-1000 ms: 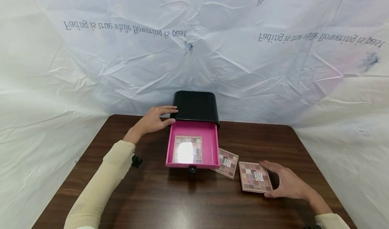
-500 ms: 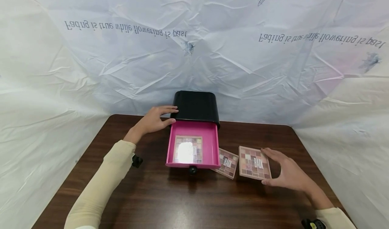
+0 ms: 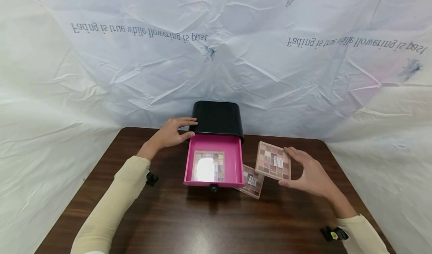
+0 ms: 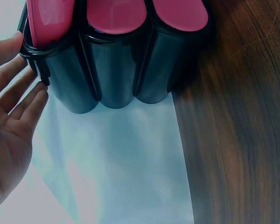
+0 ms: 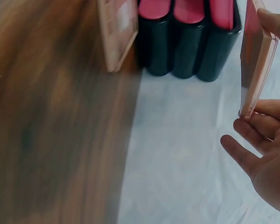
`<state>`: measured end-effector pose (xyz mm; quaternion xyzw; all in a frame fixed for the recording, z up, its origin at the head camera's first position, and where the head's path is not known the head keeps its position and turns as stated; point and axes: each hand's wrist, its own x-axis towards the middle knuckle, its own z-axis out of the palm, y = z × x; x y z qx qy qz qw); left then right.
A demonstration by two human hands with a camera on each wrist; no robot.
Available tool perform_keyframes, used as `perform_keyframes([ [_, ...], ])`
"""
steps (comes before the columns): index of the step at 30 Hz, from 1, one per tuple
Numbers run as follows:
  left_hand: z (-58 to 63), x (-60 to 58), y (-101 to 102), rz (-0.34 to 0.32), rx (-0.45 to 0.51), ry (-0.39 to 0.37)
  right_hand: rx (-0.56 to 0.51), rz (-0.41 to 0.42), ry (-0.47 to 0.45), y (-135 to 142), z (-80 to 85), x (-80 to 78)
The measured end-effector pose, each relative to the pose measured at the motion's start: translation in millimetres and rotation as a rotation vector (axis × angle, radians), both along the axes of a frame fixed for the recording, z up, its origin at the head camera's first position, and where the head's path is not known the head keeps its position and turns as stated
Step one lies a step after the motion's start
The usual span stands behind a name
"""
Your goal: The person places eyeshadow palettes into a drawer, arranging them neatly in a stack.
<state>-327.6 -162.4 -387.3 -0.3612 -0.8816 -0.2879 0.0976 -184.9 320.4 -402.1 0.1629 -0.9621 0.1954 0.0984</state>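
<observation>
— What do we hold with our right hand (image 3: 308, 175)?
— We pinch one palette (image 3: 273, 161) near two of its corners, between thumb and fingers. It is raised above the table (image 3: 216, 224), to the right of the pulled-out pink drawer (image 3: 233, 164).
— And our left hand (image 3: 168, 133)?
— With it we touch the black cabinet (image 3: 217, 117), the fingers wide from the thumb. A second palette (image 3: 251, 184) is partly behind the drawer; a third palette (image 3: 219, 171) lies inside.
</observation>
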Motion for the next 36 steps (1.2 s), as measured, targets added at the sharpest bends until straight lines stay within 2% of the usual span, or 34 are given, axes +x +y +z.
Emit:
perform_keyframes([
  [9,1.0,0.6,1,-0.001,0.003,0.000,-0.032,0.046,0.020,-32,15.9,-10.2],
  [16,1.6,-0.4,0,0.002,0.005,-0.006,-0.066,0.083,-0.005,-62,21.9,-15.3],
  [22,0.1,-0.5,0,-0.002,0.003,0.005,-0.093,0.126,-0.011,-89,23.5,-19.6],
  [36,-1.2,-1.4,0,0.012,0.000,0.002,-0.072,0.227,-0.004,-137,21.5,-32.4],
])
